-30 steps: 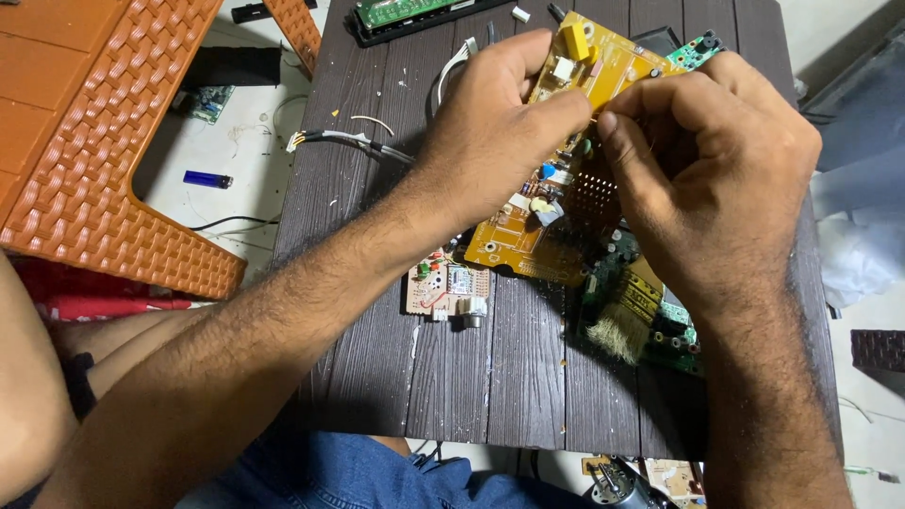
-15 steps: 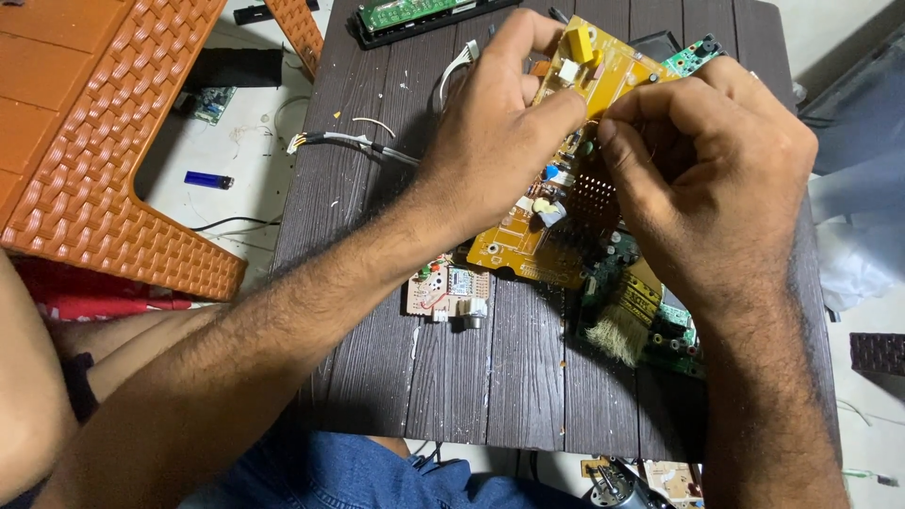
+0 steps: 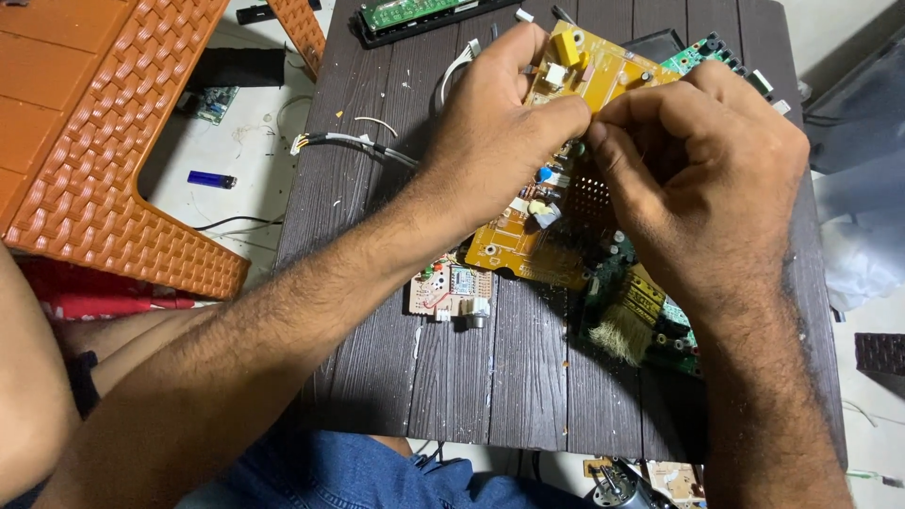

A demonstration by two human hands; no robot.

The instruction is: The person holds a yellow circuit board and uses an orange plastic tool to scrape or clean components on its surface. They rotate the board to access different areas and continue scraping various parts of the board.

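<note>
A yellow circuit board lies tilted on the dark wood-grain table. My left hand grips its upper part, fingers curled over the top edge. My right hand meets the left one above the board's middle, thumb and fingertips pinched together on something too small to make out. A green circuit board with yellow parts sits under my right wrist. A small tan board lies just below my left forearm.
An orange plastic stool lies tipped at the left. A blue lighter and a small green board rest on the white floor. A black unit with a green board sits at the table's far edge; grey wires trail left.
Both hands stay on the yellow board with only slight finger shifts; the right hand's fingertips have closed in tighter against the left thumb.
</note>
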